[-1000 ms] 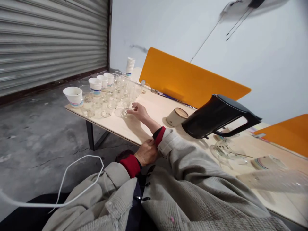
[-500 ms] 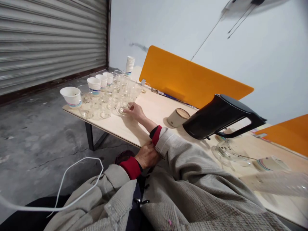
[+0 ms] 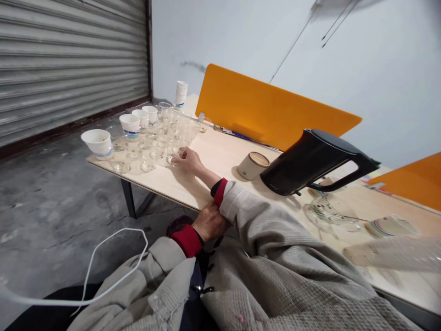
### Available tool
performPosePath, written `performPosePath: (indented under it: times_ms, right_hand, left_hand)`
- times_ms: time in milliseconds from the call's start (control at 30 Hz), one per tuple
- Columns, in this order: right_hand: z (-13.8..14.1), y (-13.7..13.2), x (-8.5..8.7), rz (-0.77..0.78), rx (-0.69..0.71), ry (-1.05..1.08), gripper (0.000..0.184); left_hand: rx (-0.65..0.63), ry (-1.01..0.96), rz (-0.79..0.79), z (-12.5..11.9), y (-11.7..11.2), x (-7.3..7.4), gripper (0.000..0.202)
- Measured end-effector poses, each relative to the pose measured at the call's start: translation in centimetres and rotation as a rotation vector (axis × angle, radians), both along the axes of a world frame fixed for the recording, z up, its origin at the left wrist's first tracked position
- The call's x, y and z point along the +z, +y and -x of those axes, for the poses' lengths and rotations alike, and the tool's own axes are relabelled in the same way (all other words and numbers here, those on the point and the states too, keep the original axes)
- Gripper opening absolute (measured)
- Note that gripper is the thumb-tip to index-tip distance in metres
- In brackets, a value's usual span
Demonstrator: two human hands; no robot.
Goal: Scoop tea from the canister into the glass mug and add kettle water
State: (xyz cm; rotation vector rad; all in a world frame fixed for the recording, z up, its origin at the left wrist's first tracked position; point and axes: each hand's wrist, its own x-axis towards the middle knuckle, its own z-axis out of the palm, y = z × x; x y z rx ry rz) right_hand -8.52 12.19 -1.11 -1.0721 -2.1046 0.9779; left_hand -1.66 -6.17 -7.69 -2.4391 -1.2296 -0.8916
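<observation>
My right hand (image 3: pixel 189 161) reaches far out over the light wooden table (image 3: pixel 213 154), fingers closed round the base of a small clear glass (image 3: pixel 172 157). That glass stands at the near edge of a cluster of several clear glasses (image 3: pixel 161 135). White paper cups (image 3: pixel 130 125) stand in a row behind them, one larger paper cup (image 3: pixel 98 143) at the table's corner. My left hand (image 3: pixel 209 223) grips the grey sleeve of my right arm just below its red cuff.
A black electric kettle (image 3: pixel 312 162) sits mid-table beside a beige jar with a wooden lid (image 3: pixel 252 165). A glass pot (image 3: pixel 325 212), a tipped paper cup (image 3: pixel 389 226) and a clear bottle (image 3: pixel 396 253) lie right. Orange dividers (image 3: pixel 272 108) back the table. A white cable (image 3: pixel 113 259) crosses my lap.
My right hand has slid the clear glass a little farther toward the cluster. My left hand stays on the sleeve. The view has shifted slightly.
</observation>
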Motion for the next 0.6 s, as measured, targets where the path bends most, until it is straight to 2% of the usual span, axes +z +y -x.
performPosePath:
  times_ms: [200, 333, 433, 600]
  right_hand:
    - [0.2, -0.2, 0.0, -0.020, -0.010, -0.038, 0.042]
    - [0.1, -0.5, 0.3, 0.008, -0.008, -0.008, 0.044]
    - [-0.3, -0.7, 0.6, 0.058, 0.004, 0.036, 0.053]
    - [-2.2, -0.7, 1.2, 0.135, -0.025, 0.115, 0.078]
  left_hand:
    - [-0.002, -0.006, -0.028, 0.1, 0.0, 0.1, 0.014]
    - [-0.003, 0.004, 0.008, 0.3, 0.0, -0.1, 0.014]
    - [-0.018, -0.012, 0.013, 0.5, 0.1, -0.3, 0.015]
    - [-0.023, -0.015, 0.047, 0.7, 0.0, 0.0, 0.008]
